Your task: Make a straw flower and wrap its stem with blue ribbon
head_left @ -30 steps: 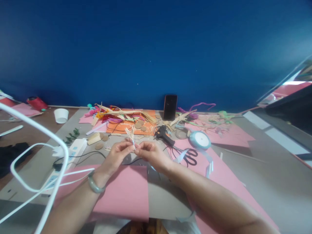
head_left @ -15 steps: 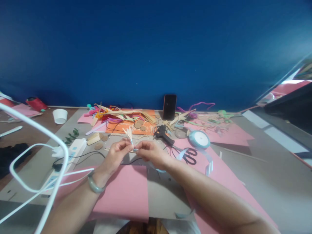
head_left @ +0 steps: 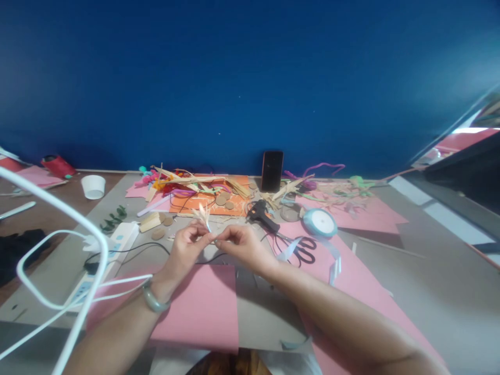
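My left hand [head_left: 190,244] is closed in a pinch on a small pale flower-like bundle of dried strips [head_left: 202,214], whose frayed top sticks up above the fingers. A bit of light blue ribbon shows at its base. My right hand [head_left: 242,247] is pinched close beside it, fingertips meeting the left ones at the bundle's lower end. What the right fingers hold is hidden. A spool of light blue ribbon [head_left: 320,223] lies to the right, its loose ribbon trailing over black-handled scissors [head_left: 305,251]. A black glue gun [head_left: 262,216] rests beyond my right hand.
A white power strip [head_left: 122,245] with thick white cables [head_left: 102,265] occupies the left. Dried strips and coloured wires are heaped on orange paper [head_left: 195,202] at the back. A phone [head_left: 272,172] leans on the blue wall. Pink sheets [head_left: 207,312] lie in front.
The bundle's frayed top has tipped slightly leftward and the blue ribbon at its base shows less. Both hands remain together, with only small finger movements.
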Tool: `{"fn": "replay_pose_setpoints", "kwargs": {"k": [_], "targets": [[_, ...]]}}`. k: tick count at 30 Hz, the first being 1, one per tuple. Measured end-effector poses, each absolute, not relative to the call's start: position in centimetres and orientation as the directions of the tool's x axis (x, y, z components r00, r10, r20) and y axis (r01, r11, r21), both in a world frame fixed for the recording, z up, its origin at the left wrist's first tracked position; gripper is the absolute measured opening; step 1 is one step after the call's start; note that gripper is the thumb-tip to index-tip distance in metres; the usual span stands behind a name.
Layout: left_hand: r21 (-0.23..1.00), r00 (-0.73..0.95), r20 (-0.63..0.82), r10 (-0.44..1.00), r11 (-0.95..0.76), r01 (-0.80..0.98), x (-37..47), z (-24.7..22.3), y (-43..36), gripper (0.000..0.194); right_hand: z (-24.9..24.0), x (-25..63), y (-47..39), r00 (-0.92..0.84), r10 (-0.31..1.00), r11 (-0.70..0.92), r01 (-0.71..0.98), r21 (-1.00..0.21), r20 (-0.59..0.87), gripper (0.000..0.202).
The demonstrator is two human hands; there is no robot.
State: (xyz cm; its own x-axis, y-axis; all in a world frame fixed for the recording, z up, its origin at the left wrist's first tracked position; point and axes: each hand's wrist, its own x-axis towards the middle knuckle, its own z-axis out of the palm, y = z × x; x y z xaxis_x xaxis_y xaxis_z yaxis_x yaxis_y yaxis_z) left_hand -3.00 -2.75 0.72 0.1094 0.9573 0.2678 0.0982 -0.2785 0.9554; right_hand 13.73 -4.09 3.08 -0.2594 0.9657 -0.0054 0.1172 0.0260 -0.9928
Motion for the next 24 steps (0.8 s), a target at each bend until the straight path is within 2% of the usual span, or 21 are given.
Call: {"fn": "replay_pose_setpoints", "kwargs": {"k": [12, 15, 19, 24], "targets": [[0.947, 0.035, 0.310, 0.950, -0.312, 0.074, -2.6, 0.3, -3.2, 0.024, 2.3, 13.4, -4.2, -0.240, 0.968, 0.107, 0.136, -0.985, 0.072, 0.013], [0.964, 0.070, 0.260, 0.963, -0.263, 0.028, -2.6, 0.5, -3.2, 0.022, 2.5, 13.6, -4.1, -0.268, 0.963, 0.034, 0.072, -0.997, 0.014, 0.014], [0.983, 0.203, 0.184, 0.962, -0.181, -0.036, -2.9, 0.9, -3.1, 0.021, 2.7, 14.0, -3.8, -0.314, 0.946, -0.098, -0.053, -0.994, -0.076, 0.022], [0.987, 0.273, 0.158, 0.949, -0.150, -0.048, -3.3, 1.1, -3.0, 0.016, 2.4, 14.4, -3.3, -0.455, 0.879, -0.230, -0.144, -0.962, -0.142, 0.030]]}}
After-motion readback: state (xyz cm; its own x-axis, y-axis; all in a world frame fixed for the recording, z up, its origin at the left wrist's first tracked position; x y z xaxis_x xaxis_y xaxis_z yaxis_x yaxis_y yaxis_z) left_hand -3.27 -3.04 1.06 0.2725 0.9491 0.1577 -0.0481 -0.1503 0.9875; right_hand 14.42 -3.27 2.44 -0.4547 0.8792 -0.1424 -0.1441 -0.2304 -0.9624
